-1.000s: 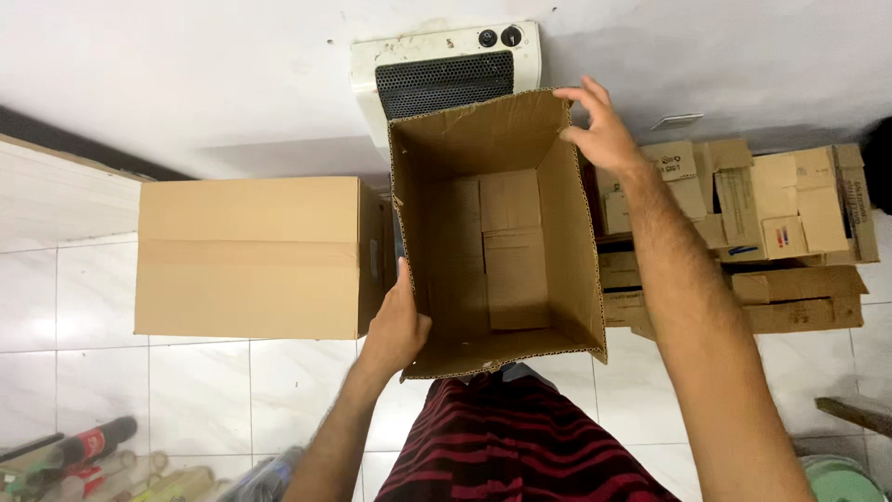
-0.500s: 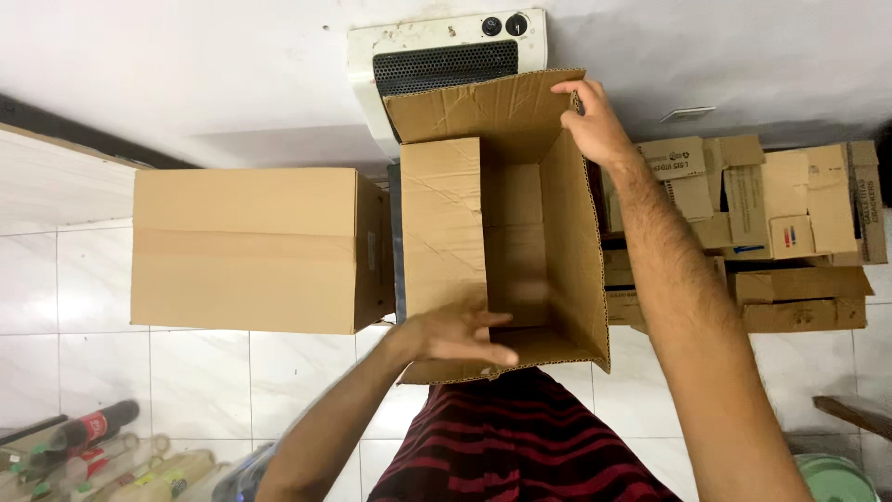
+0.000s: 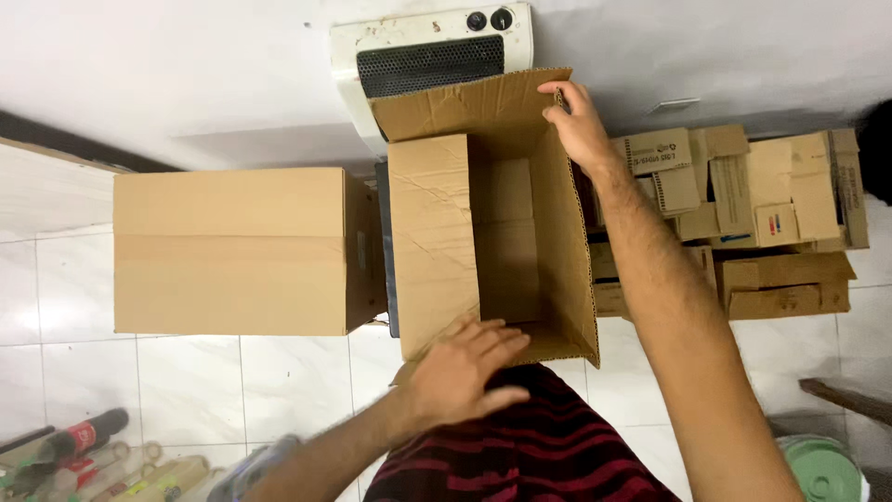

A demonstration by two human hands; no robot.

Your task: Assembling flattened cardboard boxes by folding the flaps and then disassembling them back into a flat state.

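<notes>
Two hands on an open cardboard box [image 3: 492, 232] at frame centre: left hand [image 3: 462, 372] flat, ungripping, on its near flap; right hand [image 3: 578, 125] pinching the far flap.

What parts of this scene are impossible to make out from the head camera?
- Open cardboard box: its underside and near wall, hidden by its own flaps and the left hand.
- Right hand: fingertips curl over the far flap, out of sight.
- Closed cardboard box: contents sealed inside.
- White heater: lower part behind the open box.
- Bottles and green lid: cut off by the bottom edge.
- Stacked flat cartons: partly behind the right arm.
</notes>
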